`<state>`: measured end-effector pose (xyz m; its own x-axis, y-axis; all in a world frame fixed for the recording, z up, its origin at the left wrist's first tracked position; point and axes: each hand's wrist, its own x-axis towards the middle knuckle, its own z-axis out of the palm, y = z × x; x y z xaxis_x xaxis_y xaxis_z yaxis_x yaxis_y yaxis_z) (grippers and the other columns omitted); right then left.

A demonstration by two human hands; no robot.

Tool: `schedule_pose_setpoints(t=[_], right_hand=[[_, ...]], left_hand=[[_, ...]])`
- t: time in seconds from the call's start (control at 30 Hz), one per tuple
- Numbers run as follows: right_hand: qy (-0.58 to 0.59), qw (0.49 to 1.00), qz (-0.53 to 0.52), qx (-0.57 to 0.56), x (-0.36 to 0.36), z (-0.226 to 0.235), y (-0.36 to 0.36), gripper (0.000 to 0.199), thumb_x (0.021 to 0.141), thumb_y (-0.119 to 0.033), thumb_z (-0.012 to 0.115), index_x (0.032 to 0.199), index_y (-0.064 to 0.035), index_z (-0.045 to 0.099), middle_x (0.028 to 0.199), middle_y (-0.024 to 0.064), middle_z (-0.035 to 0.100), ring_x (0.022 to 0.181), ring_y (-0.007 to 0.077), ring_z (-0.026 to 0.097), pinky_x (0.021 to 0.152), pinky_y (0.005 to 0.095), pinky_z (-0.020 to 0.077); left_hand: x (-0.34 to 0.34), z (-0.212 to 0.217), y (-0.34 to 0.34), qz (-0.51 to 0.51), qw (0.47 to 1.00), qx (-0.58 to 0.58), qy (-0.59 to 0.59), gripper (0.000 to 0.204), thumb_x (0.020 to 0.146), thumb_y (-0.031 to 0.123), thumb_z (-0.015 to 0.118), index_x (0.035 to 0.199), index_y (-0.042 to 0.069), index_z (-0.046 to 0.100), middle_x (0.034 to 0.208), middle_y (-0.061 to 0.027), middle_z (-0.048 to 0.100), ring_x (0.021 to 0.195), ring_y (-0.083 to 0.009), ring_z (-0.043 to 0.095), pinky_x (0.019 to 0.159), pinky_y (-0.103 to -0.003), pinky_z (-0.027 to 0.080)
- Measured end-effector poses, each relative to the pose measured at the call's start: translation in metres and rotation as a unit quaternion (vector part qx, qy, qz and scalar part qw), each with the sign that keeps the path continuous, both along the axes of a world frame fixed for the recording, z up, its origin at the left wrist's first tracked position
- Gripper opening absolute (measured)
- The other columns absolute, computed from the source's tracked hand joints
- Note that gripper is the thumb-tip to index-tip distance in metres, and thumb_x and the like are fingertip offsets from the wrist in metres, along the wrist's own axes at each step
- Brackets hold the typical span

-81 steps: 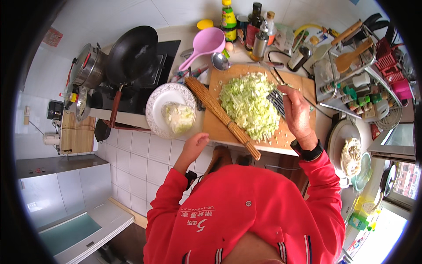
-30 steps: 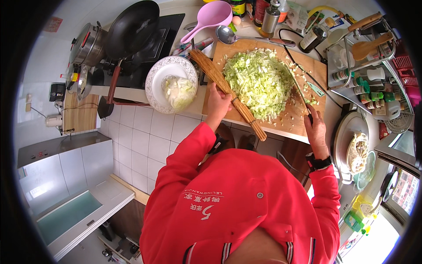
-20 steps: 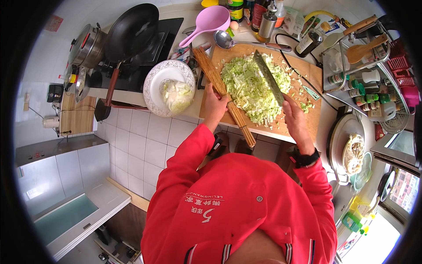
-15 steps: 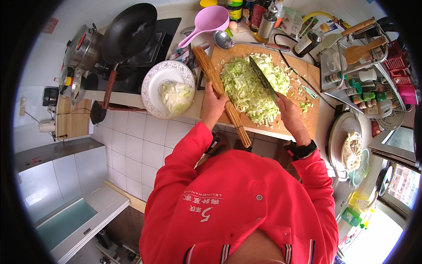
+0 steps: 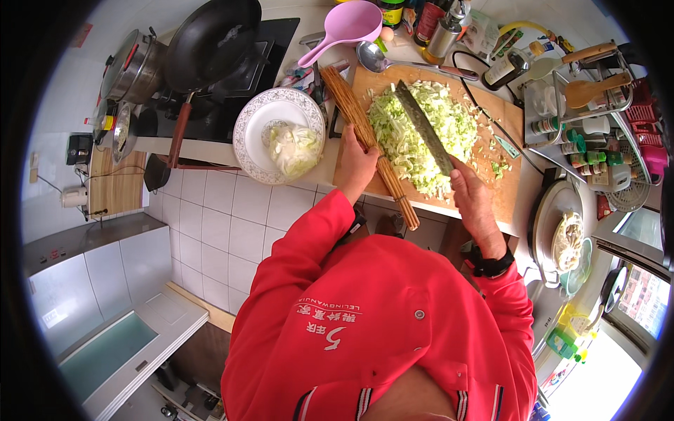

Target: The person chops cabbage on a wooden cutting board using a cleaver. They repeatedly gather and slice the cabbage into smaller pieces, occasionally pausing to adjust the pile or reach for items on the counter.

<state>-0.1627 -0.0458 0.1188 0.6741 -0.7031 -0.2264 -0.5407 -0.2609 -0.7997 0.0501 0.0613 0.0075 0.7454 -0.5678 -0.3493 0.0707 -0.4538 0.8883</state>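
Observation:
My left hand is wrapped round a bundle of long, thin brown sticks, which slants along the left side of the wooden cutting board. The lower end of the bundle sticks out past the board's near edge. In my right hand is the handle of a kitchen knife with a dark, broad blade and bits stuck to it. The blade lies across the heap of chopped pale green cabbage and points away to the left. Whether it touches the heap, I cannot tell.
Left of the board a patterned white plate holds a piece of cabbage. A black wok sits on the stove. Behind the board lie a ladle and a pink dipper. Rightward stand a spice rack and a lidded pan.
The knife has turned so that more of its flat side shows. My left hand keeps its grip on the sticks. The whole view has shifted a little.

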Motion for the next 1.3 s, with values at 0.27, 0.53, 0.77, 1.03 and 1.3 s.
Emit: schedule_pose_setpoints(t=[0.27,0.53,0.77,1.03,1.3], right_hand=[[0.0,0.996,0.043,-0.076,0.021,-0.02,0.001,0.035,0.1,-0.026,0.045,0.127,-0.0073,0.055,0.1,0.0222,0.062,0.095,0.0371,0.06,0.083,0.041,0.0478],[-0.044,0.993,0.057,-0.09,0.028,-0.029,0.009,0.034,0.099,-0.025,0.046,0.126,-0.0065,0.056,0.099,0.0239,0.062,0.093,0.0383,0.06,0.081,0.042,0.0478],[-0.001,0.989,0.072,-0.129,0.022,-0.027,0.0,0.034,0.099,-0.027,0.045,0.128,-0.0126,0.055,0.094,0.0222,0.061,0.088,0.0384,0.06,0.077,0.0441,0.0481],[-0.014,0.995,0.028,-0.091,0.013,-0.032,-0.006,0.035,0.099,-0.028,0.046,0.125,-0.0072,0.057,0.103,0.0231,0.063,0.094,0.0382,0.061,0.081,0.0413,0.0488],[-0.034,0.991,0.009,-0.127,0.008,-0.04,-0.018,0.039,0.1,-0.029,0.046,0.126,-0.0018,0.056,0.087,0.0167,0.064,0.075,0.0247,0.06,0.07,0.0343,0.048]], left_hand=[[-0.002,-0.031,-0.003,0.003,0.99,-0.01,-0.141,0.077,0.083,0.006,0.063,0.146,0.004,0.019,0.091,-0.009,0.054,0.071,-0.018,0.06,0.052,-0.031,0.057],[0.003,-0.051,-0.013,0.015,0.988,-0.021,-0.152,0.079,0.083,0.006,0.063,0.147,0.006,0.018,0.089,-0.0086,0.055,0.069,-0.0185,0.06,0.05,-0.031,0.056],[0.0,-0.052,-0.016,0.03,0.987,-0.022,-0.159,0.08,0.081,0.004,0.065,0.147,0.006,0.019,0.091,-0.0086,0.054,0.071,-0.0187,0.06,0.048,-0.032,0.057],[0.002,-0.052,-0.019,0.018,0.989,-0.016,-0.143,0.082,0.08,0.003,0.065,0.148,0.007,0.019,0.095,-0.0084,0.053,0.073,-0.0183,0.06,0.049,-0.032,0.058],[0.002,-0.009,-0.02,0.015,0.999,-0.034,-0.016,0.081,0.082,0.006,0.065,0.148,0.007,0.018,0.089,-0.0064,0.055,0.072,-0.0165,0.061,0.051,-0.031,0.058]])
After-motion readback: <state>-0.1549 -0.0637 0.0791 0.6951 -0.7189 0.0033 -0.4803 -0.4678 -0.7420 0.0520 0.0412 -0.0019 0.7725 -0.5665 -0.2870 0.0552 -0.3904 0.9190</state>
